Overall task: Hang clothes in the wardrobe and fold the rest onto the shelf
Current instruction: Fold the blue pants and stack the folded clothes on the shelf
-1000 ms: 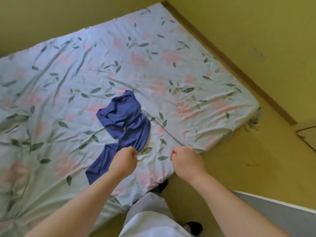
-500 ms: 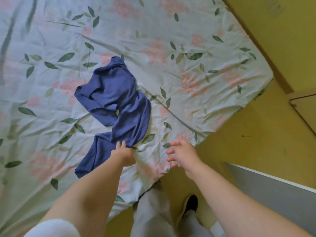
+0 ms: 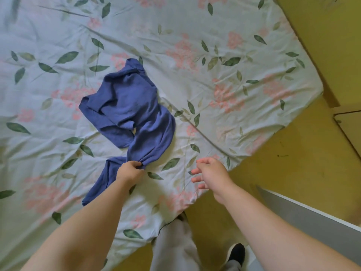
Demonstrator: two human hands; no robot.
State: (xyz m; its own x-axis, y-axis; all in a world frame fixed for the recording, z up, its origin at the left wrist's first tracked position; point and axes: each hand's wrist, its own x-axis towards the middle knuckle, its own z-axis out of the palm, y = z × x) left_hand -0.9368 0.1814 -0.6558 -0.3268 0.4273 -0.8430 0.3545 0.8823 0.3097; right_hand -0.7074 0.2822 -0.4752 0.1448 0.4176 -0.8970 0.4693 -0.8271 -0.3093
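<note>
The floral sheet (image 3: 214, 55) fills the view, with the crumpled blue garment (image 3: 127, 106) lying on it toward ten o'clock of centre, likely left there for sorting. Your left hand (image 3: 130, 172), at the garment's six o'clock, now curls round a bunched fold, probably to lift it, where half a second ago its fingers only touched the cloth. Your right hand (image 3: 212, 174), at the left's three o'clock, hovers as before, fingers loosely spread and empty.

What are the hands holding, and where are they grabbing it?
The left hand grips the blue garment by a bunched fold in its narrow middle part. The right hand is open and holds nothing.
</note>
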